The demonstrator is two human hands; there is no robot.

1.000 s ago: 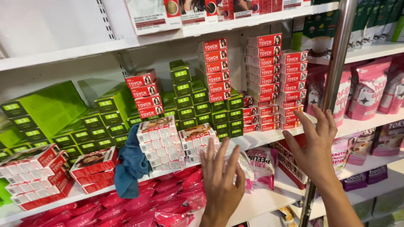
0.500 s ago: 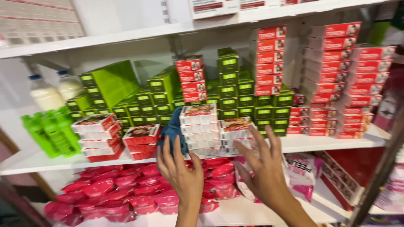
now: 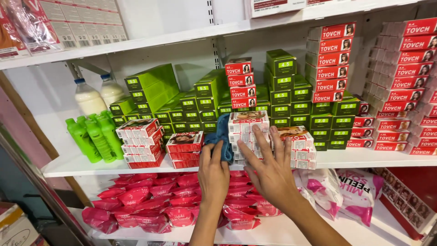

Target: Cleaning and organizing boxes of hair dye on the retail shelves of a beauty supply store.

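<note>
My left hand point(image 3: 214, 173) reaches up to the shelf edge, its fingertips on a blue cloth point(image 3: 221, 135) that hangs between two stacks of small boxes. My right hand point(image 3: 269, 169) is spread flat against the front of a stack of white and red boxes point(image 3: 248, 132), fingers apart and holding nothing. A shorter stack of red boxes point(image 3: 184, 148) stands just left of the cloth. Another white and red stack point(image 3: 298, 145) sits right of my right hand.
Green boxes point(image 3: 282, 93) and tall red box stacks point(image 3: 330, 64) fill the shelf behind. Green bottles point(image 3: 93, 136) and two white bottles point(image 3: 88, 98) stand at the left. Red pouches point(image 3: 150, 200) and pink and white bags point(image 3: 339, 189) lie on the lower white shelf point(image 3: 68, 167).
The view has swung left and closer. Both hands have risen from below the shelf to its edge; the left now touches the blue cloth, the right presses on the box stack.
</note>
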